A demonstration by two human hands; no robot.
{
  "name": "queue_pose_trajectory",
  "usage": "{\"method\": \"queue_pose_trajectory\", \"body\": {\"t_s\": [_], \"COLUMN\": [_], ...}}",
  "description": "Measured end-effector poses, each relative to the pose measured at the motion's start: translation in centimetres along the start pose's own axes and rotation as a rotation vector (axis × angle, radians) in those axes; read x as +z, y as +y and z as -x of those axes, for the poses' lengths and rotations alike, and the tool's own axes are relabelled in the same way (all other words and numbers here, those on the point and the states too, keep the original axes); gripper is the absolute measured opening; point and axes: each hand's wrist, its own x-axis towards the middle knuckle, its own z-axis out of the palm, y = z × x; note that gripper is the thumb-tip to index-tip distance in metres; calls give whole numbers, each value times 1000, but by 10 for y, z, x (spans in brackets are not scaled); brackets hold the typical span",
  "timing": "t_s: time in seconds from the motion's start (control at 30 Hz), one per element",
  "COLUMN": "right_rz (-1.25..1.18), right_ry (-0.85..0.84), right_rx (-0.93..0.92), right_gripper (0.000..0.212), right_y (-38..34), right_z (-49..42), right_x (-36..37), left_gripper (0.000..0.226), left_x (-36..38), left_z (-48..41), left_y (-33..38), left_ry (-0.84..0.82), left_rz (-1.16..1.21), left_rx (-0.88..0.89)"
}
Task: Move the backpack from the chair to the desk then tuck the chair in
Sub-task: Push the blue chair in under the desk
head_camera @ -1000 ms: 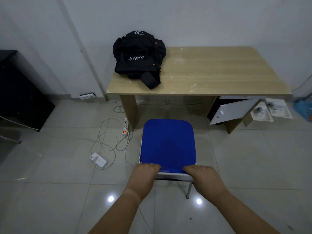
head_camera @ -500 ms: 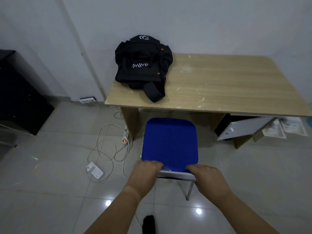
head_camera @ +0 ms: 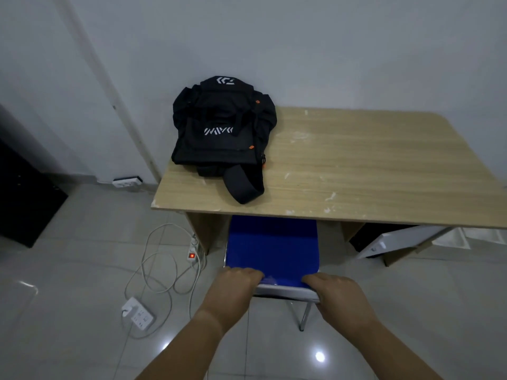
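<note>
A black backpack (head_camera: 223, 133) with white lettering lies on the left end of the wooden desk (head_camera: 356, 165), one strap reaching toward the front edge. The blue chair (head_camera: 271, 248) stands in front of me, its far part hidden under the desk's front edge. My left hand (head_camera: 236, 283) grips the near left of the seat's edge. My right hand (head_camera: 337, 292) grips the near right of that edge. One metal chair leg (head_camera: 304, 316) shows below the seat.
White power strips (head_camera: 138, 316) and looped cables (head_camera: 162, 264) lie on the tiled floor left of the chair. A black cabinet (head_camera: 24, 198) stands at the far left. An open white door panel (head_camera: 395, 239) hangs under the desk's right side.
The chair has slid forward with both hands on it; its far edge now sits under the desk. The view has moved closer to the desk.
</note>
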Motion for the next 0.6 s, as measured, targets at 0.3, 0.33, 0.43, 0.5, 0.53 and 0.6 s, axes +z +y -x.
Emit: {"method": "queue_pose_trajectory", "body": {"t_s": [0.3,0.33,0.43,0.5,0.53,0.6], "right_rz": [11,22,27,24,26,25], "right_ry": [13,15,31,47,58,86], "right_rx": [-13,-13,-23,-32,-39,-47], "right_gripper": [44,44,46,48,49,49], "right_y": [26,30,39,45,47,53], "right_z": [-39,-44,-58,-68,-74,-86], "right_x": [-15,-17,-22,-25,-26,-28], "left_gripper": [34,33,29,31,32,33], "left_x": [-10,-11,-17,-20,-22,-25], "left_z": [-44,-49,-64,-75,-81,-92], "left_y": [-10,-10,-12,-15,-17,-20], "left_ry": [4,12,22,23,22,20], "left_rz": [-51,-49,-49,-60,-63,-72], "left_rx": [-5,-8,-20,-17,-16,-17]}}
